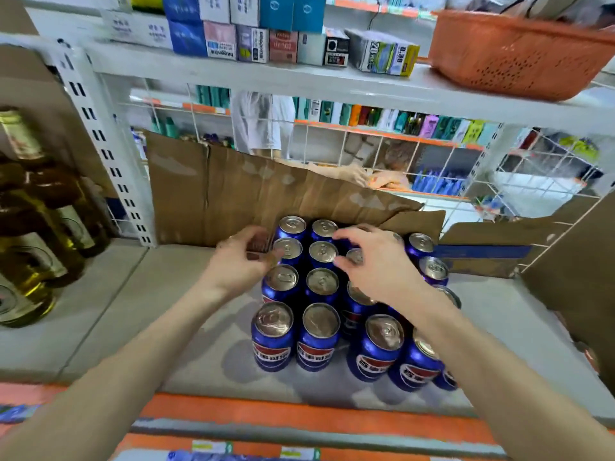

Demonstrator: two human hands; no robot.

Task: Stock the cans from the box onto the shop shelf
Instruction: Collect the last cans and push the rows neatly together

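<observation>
Blue aluminium cola cans (319, 284) upright in rows on grey shelf board (139, 301), back rows against brown cardboard sheet (213, 194). No box w/ cans in view. My left hand (244, 257) at left edge of block, fingers loosely curled, thumb near 2nd-row can, nothing clearly gripped. My right hand (369, 257) over 3rd column, fingers spread, tips on can tops; grip: can't tell. Can axes vertical. Both hands equally near; looks like squaring rows.

The right hand (372, 257) hides most of one can top (355, 256); near the shelf's (100, 311) left edge, bottles (30, 234) are blurred and cut off by the frame
</observation>
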